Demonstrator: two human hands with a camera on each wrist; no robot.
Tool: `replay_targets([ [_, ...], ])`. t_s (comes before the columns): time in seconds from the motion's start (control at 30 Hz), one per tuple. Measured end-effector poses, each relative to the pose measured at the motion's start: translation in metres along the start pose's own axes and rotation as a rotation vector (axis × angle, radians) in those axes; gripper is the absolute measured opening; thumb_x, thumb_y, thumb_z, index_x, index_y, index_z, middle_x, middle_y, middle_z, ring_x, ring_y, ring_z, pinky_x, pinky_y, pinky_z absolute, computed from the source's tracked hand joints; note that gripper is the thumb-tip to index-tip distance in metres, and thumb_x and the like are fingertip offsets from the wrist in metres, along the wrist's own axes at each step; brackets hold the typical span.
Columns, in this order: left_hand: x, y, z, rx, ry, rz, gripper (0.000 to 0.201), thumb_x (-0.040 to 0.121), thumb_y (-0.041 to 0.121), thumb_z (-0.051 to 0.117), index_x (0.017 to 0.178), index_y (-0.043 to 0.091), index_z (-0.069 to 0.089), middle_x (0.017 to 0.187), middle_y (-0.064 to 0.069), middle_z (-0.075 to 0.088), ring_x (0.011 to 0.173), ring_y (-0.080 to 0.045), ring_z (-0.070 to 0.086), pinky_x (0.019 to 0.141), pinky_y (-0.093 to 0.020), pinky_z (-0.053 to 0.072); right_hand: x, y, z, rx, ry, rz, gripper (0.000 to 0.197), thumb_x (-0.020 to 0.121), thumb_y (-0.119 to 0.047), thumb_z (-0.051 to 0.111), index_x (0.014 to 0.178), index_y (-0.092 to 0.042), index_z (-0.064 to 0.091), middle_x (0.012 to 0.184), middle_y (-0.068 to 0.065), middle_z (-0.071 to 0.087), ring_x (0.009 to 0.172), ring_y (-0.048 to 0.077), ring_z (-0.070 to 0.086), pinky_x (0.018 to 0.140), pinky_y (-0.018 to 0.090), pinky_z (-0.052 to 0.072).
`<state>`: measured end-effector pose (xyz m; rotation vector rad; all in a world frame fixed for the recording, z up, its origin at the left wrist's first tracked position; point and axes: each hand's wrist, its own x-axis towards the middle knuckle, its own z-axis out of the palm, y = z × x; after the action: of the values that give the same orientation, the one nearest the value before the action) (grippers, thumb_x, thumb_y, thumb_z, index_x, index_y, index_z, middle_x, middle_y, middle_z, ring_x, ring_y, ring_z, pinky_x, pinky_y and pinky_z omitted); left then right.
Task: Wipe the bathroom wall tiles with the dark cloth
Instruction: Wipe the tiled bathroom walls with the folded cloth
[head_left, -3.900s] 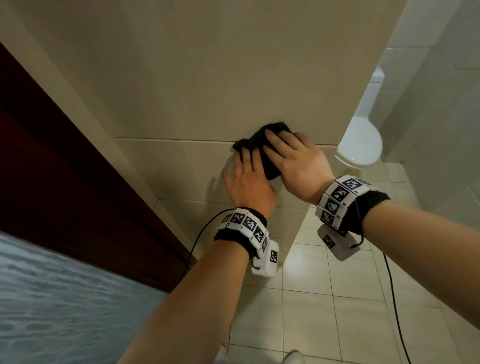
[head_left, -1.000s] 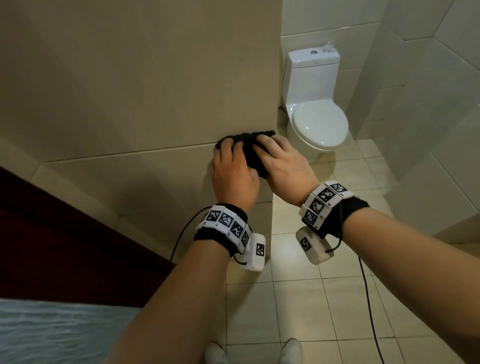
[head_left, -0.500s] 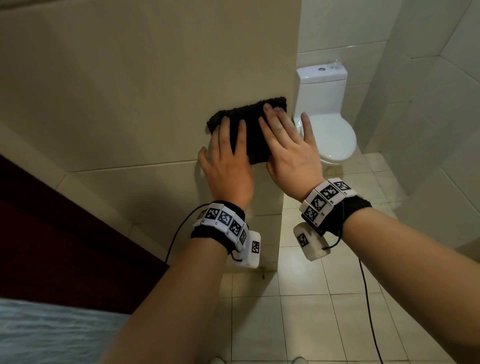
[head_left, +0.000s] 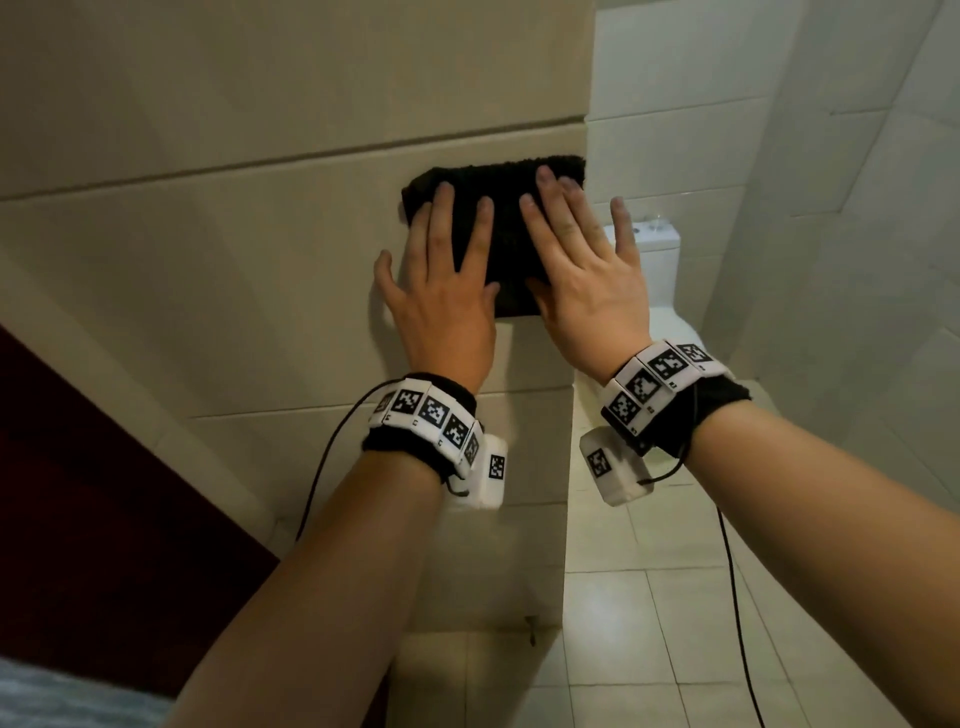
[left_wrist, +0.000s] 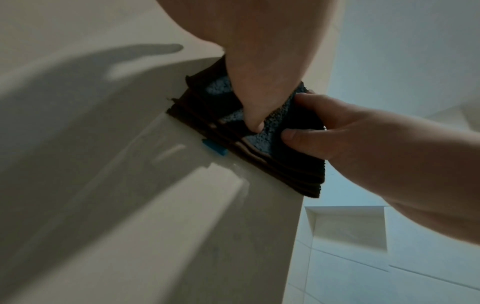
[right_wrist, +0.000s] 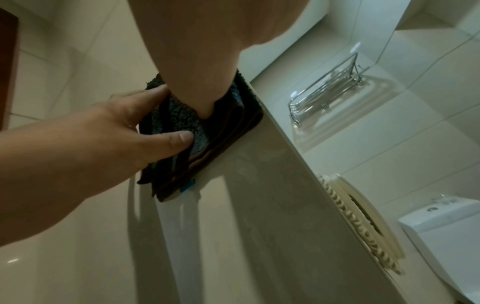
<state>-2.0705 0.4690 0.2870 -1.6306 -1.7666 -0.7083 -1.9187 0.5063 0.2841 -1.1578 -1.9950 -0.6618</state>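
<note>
Two bare hands show, the left hand (head_left: 441, 306) and the right hand (head_left: 584, 291). There is one folded dark terry cloth (head_left: 498, 208). One white ceramic toilet (head_left: 657, 254) stands beyond the wall's corner. The wrists carry two white bands of black-and-white square markers, the left band (head_left: 431, 415) and the right band (head_left: 654, 382). One chrome wire rack (right_wrist: 330, 82) hangs on the tiles, and one round slatted vent cover (right_wrist: 363, 222).

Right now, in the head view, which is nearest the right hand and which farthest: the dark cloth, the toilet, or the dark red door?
1. Dark cloth: under the right hand, touching.
2. Toilet: just behind, to the right.
3. Dark red door: far lower left, beyond the left hand.
</note>
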Motion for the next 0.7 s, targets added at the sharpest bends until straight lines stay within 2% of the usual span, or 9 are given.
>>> replay_targets([
  [0.2,0.024,-0.004,-0.017,-0.003,0.075,0.012,0.087,0.082,0.042,0.071,0.155,0.035,0.024,0.163,-0.005,0.021,0.146,-0.025,0.024,0.11,-0.059,0.027,0.026,0.002,-0.011,0.038,0.097,0.009,0.069,0.095,-0.027,0.059,0.154,-0.015,0.027,0.163,0.003,0.017,0.15,0.018,0.01,0.119,0.055,0.017],
  [0.4,0.019,-0.005,-0.008,-0.005,0.083,0.012,0.084,0.083,0.043,0.069,0.155,0.036,0.026,0.163,-0.005,0.022,0.145,-0.024,0.025,0.105,-0.051,0.031,0.019,-0.001,0.0,0.052,0.104,0.017,0.067,0.096,-0.021,0.057,0.154,-0.014,0.025,0.163,0.006,0.017,0.15,0.02,0.01,0.118,0.055,0.02],
  [0.7,-0.035,0.0,0.036,-0.011,0.028,-0.008,0.08,0.084,0.043,0.067,0.154,0.036,0.027,0.16,-0.008,0.027,0.14,-0.025,0.023,0.102,-0.047,0.03,-0.036,-0.004,0.042,0.048,0.059,-0.006,0.07,0.094,-0.015,0.06,0.154,-0.013,0.025,0.162,0.009,0.02,0.15,0.023,0.01,0.117,0.055,0.021],
])
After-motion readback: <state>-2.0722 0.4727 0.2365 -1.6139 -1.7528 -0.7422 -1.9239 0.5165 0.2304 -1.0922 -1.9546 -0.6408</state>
